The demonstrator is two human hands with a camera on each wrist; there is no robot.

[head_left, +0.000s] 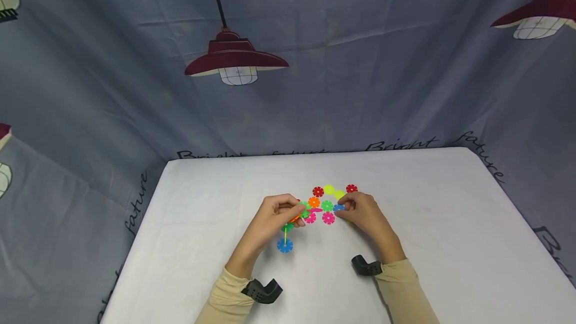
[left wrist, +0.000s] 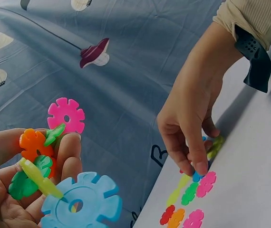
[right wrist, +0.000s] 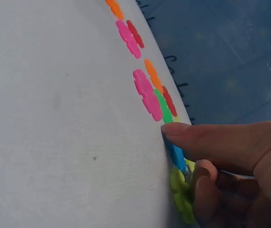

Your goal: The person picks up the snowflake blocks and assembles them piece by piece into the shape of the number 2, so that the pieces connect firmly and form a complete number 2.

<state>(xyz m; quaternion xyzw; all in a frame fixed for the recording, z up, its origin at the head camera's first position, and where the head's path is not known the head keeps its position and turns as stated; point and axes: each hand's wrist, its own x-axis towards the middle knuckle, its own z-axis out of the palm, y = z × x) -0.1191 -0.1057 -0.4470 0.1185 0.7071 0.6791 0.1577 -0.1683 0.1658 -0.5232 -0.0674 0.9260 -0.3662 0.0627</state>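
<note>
My left hand (head_left: 274, 218) grips a chain of snowflake-shaped plastic discs slotted into each other, raised above the table. In the left wrist view the chain has a pink disc (left wrist: 56, 113) at its top, an orange disc (left wrist: 28, 141) and green pieces by the fingers, then a yellow disc (left wrist: 39, 175) joined edge-on to a blue disc (left wrist: 104, 195) hanging lowest. My right hand (head_left: 366, 214) pinches a separate blue disc (right wrist: 174, 153) at the table between thumb and fingers. A yellow-green disc (right wrist: 180, 194) lies right under its curled fingers, partly hidden.
Several loose discs lie between the hands and behind them: a red disc (head_left: 318, 191), an orange disc (head_left: 314, 202), a green disc (head_left: 327, 206), a pink disc (head_left: 328, 218) and yellow ones. The white table (head_left: 216, 184) ends at a grey-blue printed curtain (head_left: 315, 104).
</note>
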